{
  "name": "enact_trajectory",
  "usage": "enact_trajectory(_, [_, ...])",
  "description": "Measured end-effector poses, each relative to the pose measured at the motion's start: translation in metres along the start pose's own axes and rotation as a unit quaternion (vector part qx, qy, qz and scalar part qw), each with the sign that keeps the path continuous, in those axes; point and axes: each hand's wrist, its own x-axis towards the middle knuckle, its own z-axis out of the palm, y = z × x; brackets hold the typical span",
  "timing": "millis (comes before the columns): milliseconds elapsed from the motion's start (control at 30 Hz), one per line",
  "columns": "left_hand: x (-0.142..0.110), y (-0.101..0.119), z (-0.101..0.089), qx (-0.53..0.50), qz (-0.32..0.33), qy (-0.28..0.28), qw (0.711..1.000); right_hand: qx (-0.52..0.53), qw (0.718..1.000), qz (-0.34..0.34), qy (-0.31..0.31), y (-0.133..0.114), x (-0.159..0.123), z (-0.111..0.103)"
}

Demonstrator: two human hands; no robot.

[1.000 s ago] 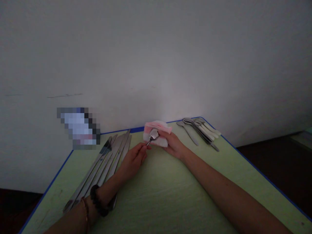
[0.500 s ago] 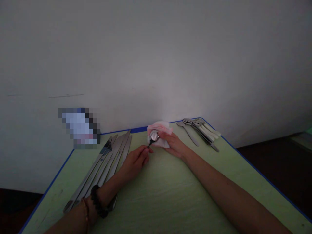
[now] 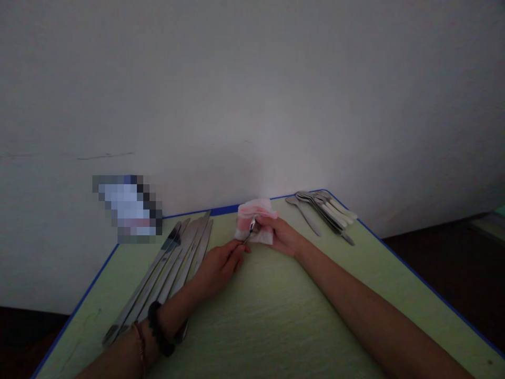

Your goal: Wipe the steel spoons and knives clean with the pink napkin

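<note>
Since the earlier frame the spoon (image 3: 252, 225) has turned about its handle: the bowl, seen broad then, now shows nearly edge-on. The left hand (image 3: 221, 261) sits slightly lower; the cutlery on the table (image 3: 276, 310) lies as it did.

Spoon position: above the table, toward the far edge and roughly midway between the two far corners. Long axis slants, bowl end toward the far edge and the right hand (image 3: 283, 234), handle end back toward the left hand. The bowl lies just off the right thumb, against a folded pink-and-white cloth (image 3: 255, 206); whether thumb and metal touch, cannot tell. Right hand is nearer the bowl, left nearer the handle.

Left hand: closed, fingers pinching the handle. Right hand: partly curled, thumb in front, holding the cloth behind the bowl; fingers behind the cloth hidden.

Surroundings: long metal utensils (image 3: 171, 263) lie side by side along the left edge, partly under the left forearm. By the far right corner, a lone spoon (image 3: 306, 215) beside stacked spoons (image 3: 320, 211) and white-handled cutlery (image 3: 341, 211). Object at the far left, pixelated: not identifiable.
</note>
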Motion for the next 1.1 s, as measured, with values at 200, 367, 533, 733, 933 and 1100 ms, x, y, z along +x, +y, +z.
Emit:
enact_trajectory(200, [0.0006,-0.0011,0.0004,0.014,-0.003,-0.001,1.000,0.001,1.000,0.014,-0.002,0.0033,-0.0030,-0.0012])
enact_trajectory(367, [0.0003,0.0013,0.0006,0.024,-0.016,-0.002,1.000,0.010,1.000,0.020,0.012,0.0037,-0.0032,0.0019])
enact_trajectory(533, [0.0001,0.0032,0.0003,0.030,-0.007,0.001,1.000,0.005,0.999,0.026,0.021,0.0034,-0.0037,0.0019])
enact_trajectory(733, [0.0000,0.0027,0.0010,0.038,-0.015,0.004,0.999,-0.004,0.999,0.025,0.025,0.0039,-0.0031,0.0004])
enact_trajectory(933, [-0.0001,0.0029,-0.0001,0.044,-0.015,0.002,0.999,-0.004,0.999,0.026,0.023,0.0024,-0.0033,0.0031])
enact_trajectory(1100, [-0.0002,0.0040,0.0003,0.047,-0.017,0.003,0.999,-0.007,0.999,0.020,0.032,0.0031,-0.0034,0.0028])
